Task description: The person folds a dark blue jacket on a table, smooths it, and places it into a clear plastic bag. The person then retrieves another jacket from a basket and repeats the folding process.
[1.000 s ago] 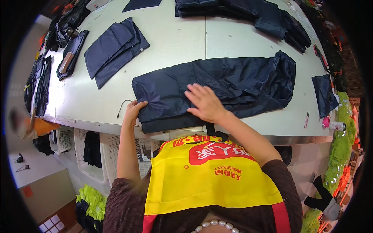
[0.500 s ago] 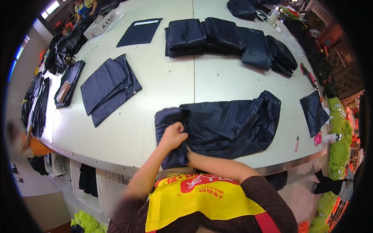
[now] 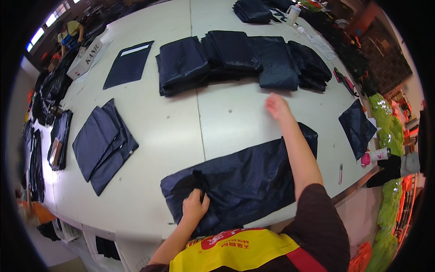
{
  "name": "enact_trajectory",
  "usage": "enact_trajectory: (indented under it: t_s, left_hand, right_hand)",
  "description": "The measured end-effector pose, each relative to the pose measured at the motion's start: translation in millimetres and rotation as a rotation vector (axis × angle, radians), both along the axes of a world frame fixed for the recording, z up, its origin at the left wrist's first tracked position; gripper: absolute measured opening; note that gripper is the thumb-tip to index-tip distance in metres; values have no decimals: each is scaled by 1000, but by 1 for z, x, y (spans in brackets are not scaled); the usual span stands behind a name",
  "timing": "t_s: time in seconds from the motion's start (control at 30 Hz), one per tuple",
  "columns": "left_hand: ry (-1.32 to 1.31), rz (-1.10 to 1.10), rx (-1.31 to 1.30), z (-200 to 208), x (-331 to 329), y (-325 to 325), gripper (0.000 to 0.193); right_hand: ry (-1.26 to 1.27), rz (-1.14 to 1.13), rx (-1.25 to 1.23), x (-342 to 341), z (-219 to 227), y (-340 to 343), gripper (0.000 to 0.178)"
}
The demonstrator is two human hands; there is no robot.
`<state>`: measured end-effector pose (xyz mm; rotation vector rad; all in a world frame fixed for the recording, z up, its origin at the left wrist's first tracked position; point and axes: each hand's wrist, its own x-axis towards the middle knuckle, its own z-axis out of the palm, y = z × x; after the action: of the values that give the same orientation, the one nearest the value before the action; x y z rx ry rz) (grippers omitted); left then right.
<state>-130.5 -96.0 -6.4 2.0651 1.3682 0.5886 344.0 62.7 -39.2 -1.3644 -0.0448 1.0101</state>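
Note:
A dark navy garment [image 3: 244, 179] of thin, shiny cloth lies spread and wrinkled along the table's near side. My left hand [image 3: 195, 206] is closed on a bunched fold near its left end. Stretched across the garment's right part, my right arm ends beyond its far edge. There my right hand [image 3: 277, 107] is over bare tabletop, holding nothing visible, its fingers loosely bent and slightly blurred. Just past it lies a folded dark piece [image 3: 277, 63], part of a row of folded stacks [image 3: 183, 63].
A folded dark garment [image 3: 103, 143] lies at left, and a flat dark piece with a white strip [image 3: 129, 63] behind it. Small pink-handled snips [image 3: 340, 174], a dark folded piece [image 3: 357, 129] and a bottle [image 3: 379, 154] are at right. Another person [image 3: 70, 34] stands at the far left.
My right hand has come out from the garment's left end and reached forward and right. My left hand stays on the cloth. The view has shifted, and the garment lies more slanted.

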Motion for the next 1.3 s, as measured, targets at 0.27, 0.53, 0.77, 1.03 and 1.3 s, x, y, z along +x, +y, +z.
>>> enact_trajectory:
  t_s: [0.27,0.53,0.77,1.03,1.3]
  left_hand:
    - [6,42,13,-4,-3,-5,17]
    - [4,28,51,-7,-2,-3,17]
    - [19,-24,72,-5,-1,-2,16]
    - [255,-75,14,36,13,-34,70]
    - [276,-433,329,-12,-9,-108,76]
  right_hand:
    - [18,-471,46,99,14,48,53]
    - [189,-217,192,76,9,3,45]
    - [-267,-221,353,39,66,-87,42]
    - [-424,138,524,-91,183,-171,40]
    - [-190,545,267,-195,138,-221,46]
